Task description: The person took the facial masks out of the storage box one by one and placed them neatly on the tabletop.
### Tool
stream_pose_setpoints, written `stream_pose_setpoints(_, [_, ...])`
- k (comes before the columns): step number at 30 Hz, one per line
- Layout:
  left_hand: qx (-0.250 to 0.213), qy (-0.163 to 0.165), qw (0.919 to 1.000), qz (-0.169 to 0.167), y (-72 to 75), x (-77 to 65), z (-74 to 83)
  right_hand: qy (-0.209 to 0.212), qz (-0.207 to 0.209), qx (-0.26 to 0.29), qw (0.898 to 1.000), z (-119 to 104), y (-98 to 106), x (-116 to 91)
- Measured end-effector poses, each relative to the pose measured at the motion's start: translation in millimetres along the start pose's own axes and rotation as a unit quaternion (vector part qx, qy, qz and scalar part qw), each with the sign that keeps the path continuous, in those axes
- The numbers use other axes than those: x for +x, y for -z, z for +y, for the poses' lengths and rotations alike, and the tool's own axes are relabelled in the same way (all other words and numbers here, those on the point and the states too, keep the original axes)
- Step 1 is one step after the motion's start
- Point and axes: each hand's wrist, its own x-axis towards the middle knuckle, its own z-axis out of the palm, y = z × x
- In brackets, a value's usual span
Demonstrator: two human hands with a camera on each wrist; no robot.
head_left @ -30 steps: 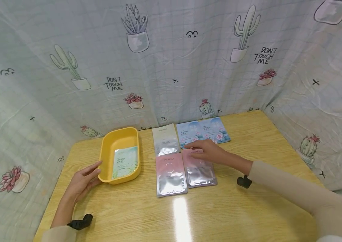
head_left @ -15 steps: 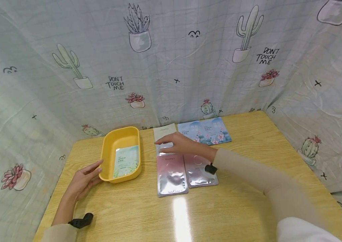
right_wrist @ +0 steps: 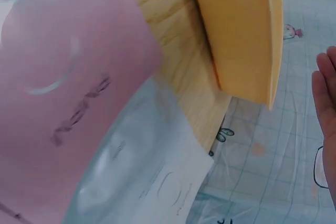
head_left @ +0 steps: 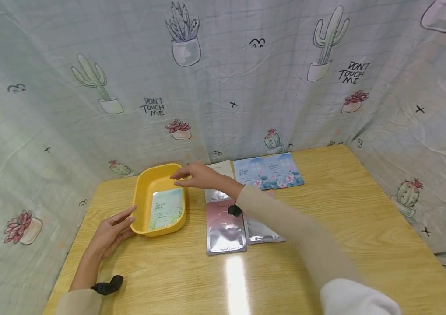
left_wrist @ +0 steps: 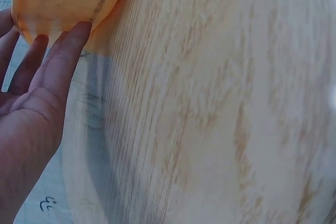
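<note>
My left hand [head_left: 108,234] rests its fingertips against the near left end of a yellow plastic basin [head_left: 139,192]. In the left wrist view its fingers [left_wrist: 73,56] stretch to the basin's outer wall. A green and white sheet mask packet [head_left: 165,208] lies inside the basin. Above the basin's right rim hovers my right hand [head_left: 197,175], fingers loosely bent and holding nothing. A cream and silver packet [head_left: 223,168] lies partly hidden beneath that hand and forearm. Nearer to me is a pink and silver packet [head_left: 226,234], with a second pink and silver packet [head_left: 262,229] mostly under the sleeve.
Two blue floral packets [head_left: 248,171] lie side by side at the table's back. A fabric curtain [head_left: 223,78] printed with cacti hangs behind and beside the wooden table [head_left: 175,275]. Each wrist wears a small black camera [head_left: 108,285].
My right hand has swept left from over the right pink packet, across the cream one, to the basin's right rim. The left hand stays at the basin, and the packets lie as before.
</note>
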Motion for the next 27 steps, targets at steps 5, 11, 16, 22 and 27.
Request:
stream_pose_setpoints(5, [-0.007,0.001,1.0,0.002,-1.0,0.9,0.2,-0.011,-0.025,-0.022,0.999,0,-5,26])
stream_pose_setpoints(11, [-0.016,0.008,0.9998,0.002,-0.8,0.9,1.0,-0.034,-0.044,-0.009,0.998,2,-17,50])
stream_pose_setpoints(16, [-0.027,0.009,0.9996,-0.003,1.5,0.4,1.1,-0.045,-0.057,-0.003,0.997,-4,-29,66])
stream_pose_setpoints(22, [-0.019,0.009,0.9998,-0.003,3.7,-0.4,0.7,-0.083,-0.067,0.027,0.994,-14,-51,84])
stream_pose_setpoints(27, [-0.002,0.015,0.9999,0.004,0.8,1.1,0.7,-0.15,-0.09,0.023,0.984,-20,-71,88])
